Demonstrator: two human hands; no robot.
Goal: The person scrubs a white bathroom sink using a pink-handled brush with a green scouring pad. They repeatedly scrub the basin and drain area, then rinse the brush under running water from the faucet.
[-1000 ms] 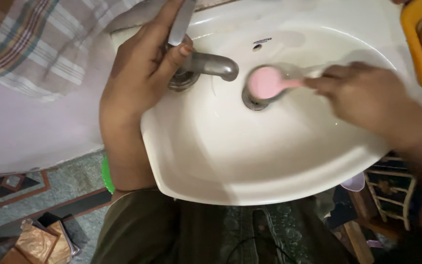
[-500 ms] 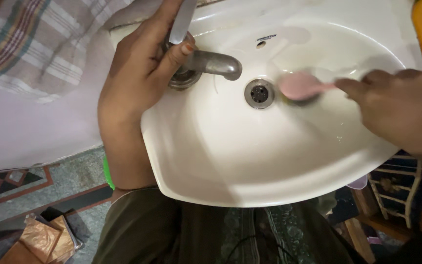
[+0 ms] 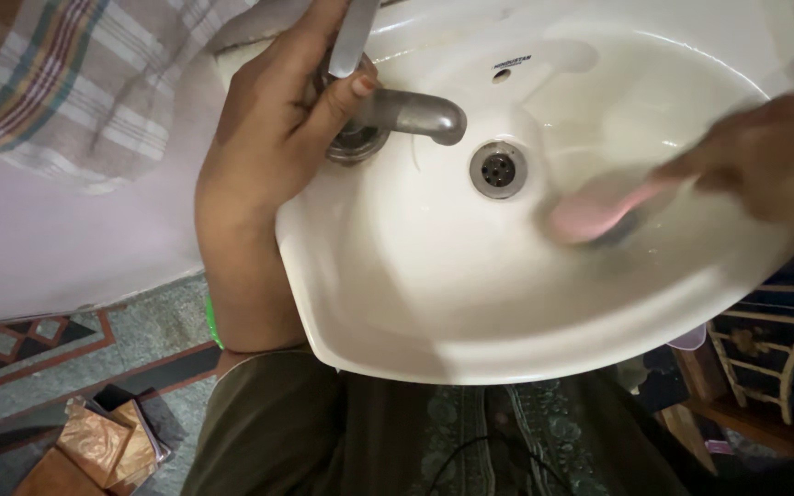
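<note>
Scrubbing 1 sink [image 3: 470,312], 1 brush [image 3: 590,216], 2 hands

Tap [image 3: 397,110] at basin [image 3: 434,303] rim, left of drain [image 3: 498,169]; brush [image 3: 599,211] in basin, right of drain; cloth [image 3: 75,83] far left.

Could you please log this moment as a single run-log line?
left hand: gripping tap | right hand: holding pink brush against white basin | drain: uncovered
</note>
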